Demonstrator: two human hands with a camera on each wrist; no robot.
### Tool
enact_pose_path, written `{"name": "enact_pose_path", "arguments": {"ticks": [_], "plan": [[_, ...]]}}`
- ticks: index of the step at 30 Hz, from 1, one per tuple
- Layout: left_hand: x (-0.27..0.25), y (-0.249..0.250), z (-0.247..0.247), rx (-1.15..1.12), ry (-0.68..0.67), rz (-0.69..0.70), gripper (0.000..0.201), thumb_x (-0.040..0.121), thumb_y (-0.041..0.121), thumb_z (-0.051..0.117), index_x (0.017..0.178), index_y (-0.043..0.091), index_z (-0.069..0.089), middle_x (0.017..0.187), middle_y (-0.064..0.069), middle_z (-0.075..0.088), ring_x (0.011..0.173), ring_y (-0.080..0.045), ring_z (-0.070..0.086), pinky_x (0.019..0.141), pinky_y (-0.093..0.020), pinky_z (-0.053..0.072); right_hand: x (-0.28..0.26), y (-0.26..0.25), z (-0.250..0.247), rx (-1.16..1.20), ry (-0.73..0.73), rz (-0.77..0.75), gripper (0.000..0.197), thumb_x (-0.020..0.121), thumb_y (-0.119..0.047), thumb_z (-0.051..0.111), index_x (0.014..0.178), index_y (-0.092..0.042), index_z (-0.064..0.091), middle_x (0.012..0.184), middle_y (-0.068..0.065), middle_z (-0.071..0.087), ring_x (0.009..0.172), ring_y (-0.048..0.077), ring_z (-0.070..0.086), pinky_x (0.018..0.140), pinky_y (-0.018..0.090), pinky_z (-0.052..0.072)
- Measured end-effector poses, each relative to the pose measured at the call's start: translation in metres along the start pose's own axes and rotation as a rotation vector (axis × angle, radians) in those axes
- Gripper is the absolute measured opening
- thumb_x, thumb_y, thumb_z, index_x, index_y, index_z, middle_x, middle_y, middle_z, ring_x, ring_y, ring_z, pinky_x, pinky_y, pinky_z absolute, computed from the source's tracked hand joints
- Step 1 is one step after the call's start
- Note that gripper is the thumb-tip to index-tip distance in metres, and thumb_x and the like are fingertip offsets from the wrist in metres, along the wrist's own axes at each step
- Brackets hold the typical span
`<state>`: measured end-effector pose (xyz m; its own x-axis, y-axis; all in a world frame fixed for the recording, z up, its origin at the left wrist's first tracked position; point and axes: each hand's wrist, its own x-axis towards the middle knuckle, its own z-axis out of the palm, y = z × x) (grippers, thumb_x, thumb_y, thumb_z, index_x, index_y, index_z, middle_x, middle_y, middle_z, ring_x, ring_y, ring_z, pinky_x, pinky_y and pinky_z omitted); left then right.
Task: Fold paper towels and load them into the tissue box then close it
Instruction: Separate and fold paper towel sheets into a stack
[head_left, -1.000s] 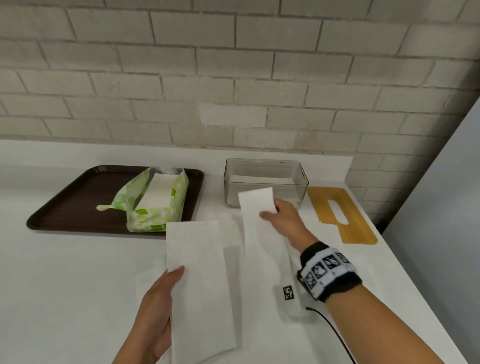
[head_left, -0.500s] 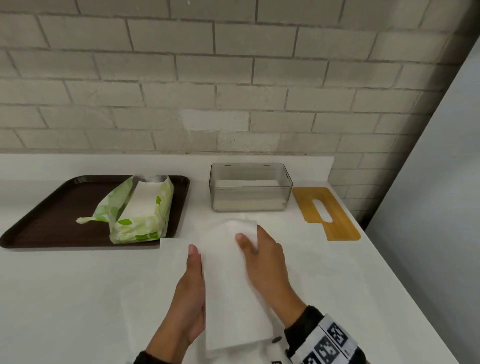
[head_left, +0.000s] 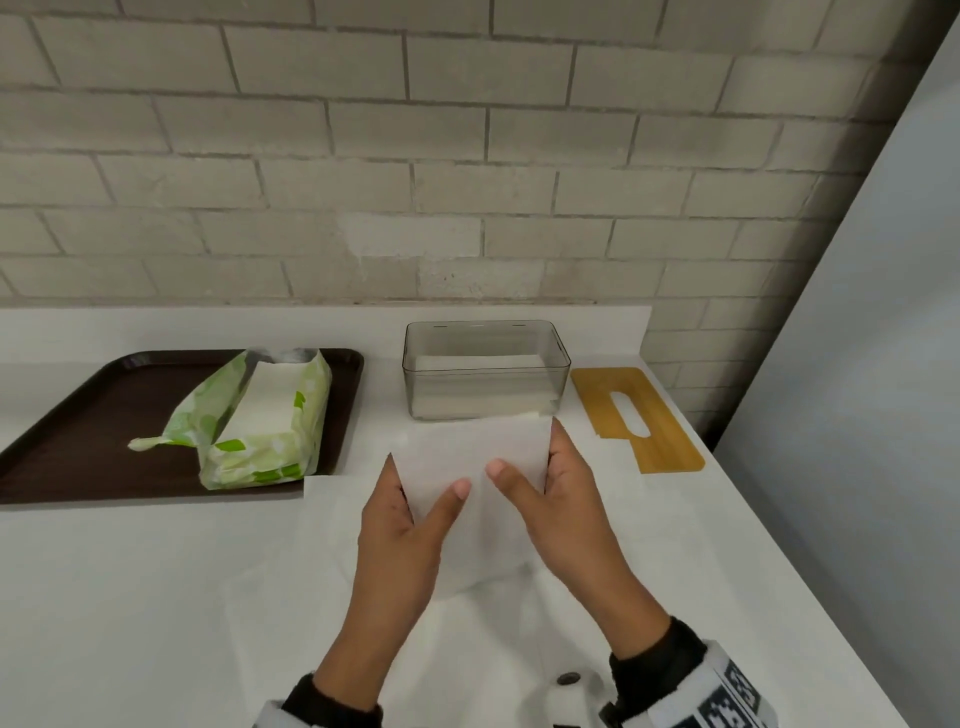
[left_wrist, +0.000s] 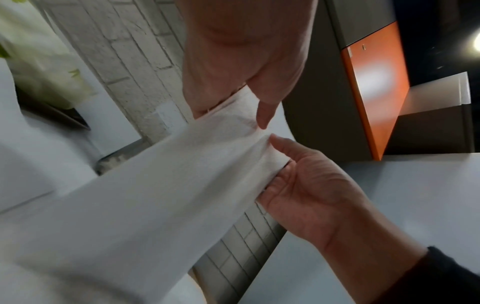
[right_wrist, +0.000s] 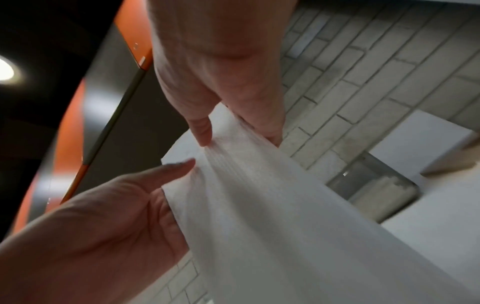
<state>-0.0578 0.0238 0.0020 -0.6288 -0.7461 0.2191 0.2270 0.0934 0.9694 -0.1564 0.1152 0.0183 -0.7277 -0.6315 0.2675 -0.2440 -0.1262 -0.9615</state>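
Note:
I hold a folded white paper towel (head_left: 475, 441) off the table with both hands, just in front of the clear tissue box (head_left: 485, 374). My left hand (head_left: 423, 483) pinches its left side, thumb on top and fingers underneath. My right hand (head_left: 530, 457) pinches the right side the same way. A low stack of white towels lies inside the open-topped box. The wooden lid (head_left: 639, 421) with its slot lies flat to the right of the box. In the wrist views the towel (left_wrist: 168, 185) (right_wrist: 259, 205) stretches between both thumbs, and the box (right_wrist: 376, 195) shows beyond it.
A dark brown tray (head_left: 78, 441) at the left carries an opened green towel pack (head_left: 260, 421). Another white sheet (head_left: 332, 525) lies flat on the white counter under my hands. A brick wall stands behind. The counter's edge (head_left: 779, 545) runs close on the right.
The two long strips were brought together into one folded towel. Both hands have since lifted it off the counter and carried it forward to the box's front wall.

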Motion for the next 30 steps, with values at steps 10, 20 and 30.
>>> {"name": "enact_pose_path", "arguments": {"ticks": [10,20,30], "plan": [[0.012,0.002,-0.006,-0.207,0.150,-0.109,0.033,0.062,0.022,0.076,0.094,0.022,0.068,0.089,0.002,0.074,0.089,-0.021,0.069,0.072,-0.036,0.056,-0.013,0.024,-0.014,-0.285,-0.294,0.345,0.042,0.071,-0.012,0.078,0.108,-0.026,0.061,0.106,-0.007,0.068,0.096,0.011,0.065,0.084,0.030,0.056],[-0.002,-0.039,-0.060,0.059,0.013,-0.249,0.028,0.081,-0.012,0.062,0.095,0.010,0.070,0.087,-0.004,0.075,0.084,-0.019,0.068,0.077,-0.027,0.053,-0.018,0.041,-0.067,0.085,0.084,0.386,0.021,0.077,0.009,0.065,0.075,-0.012,0.064,0.074,0.007,0.061,0.073,0.022,0.055,0.068,0.032,0.045],[-0.013,-0.065,-0.039,0.128,0.105,-0.393,0.054,0.073,-0.022,0.038,0.103,0.017,0.060,0.099,-0.007,0.068,0.095,-0.027,0.062,0.076,-0.035,0.047,-0.041,0.071,-0.042,0.091,0.185,0.502,0.046,0.078,0.019,0.047,0.106,-0.016,0.059,0.102,0.001,0.068,0.094,0.015,0.063,0.075,0.023,0.048]]}}
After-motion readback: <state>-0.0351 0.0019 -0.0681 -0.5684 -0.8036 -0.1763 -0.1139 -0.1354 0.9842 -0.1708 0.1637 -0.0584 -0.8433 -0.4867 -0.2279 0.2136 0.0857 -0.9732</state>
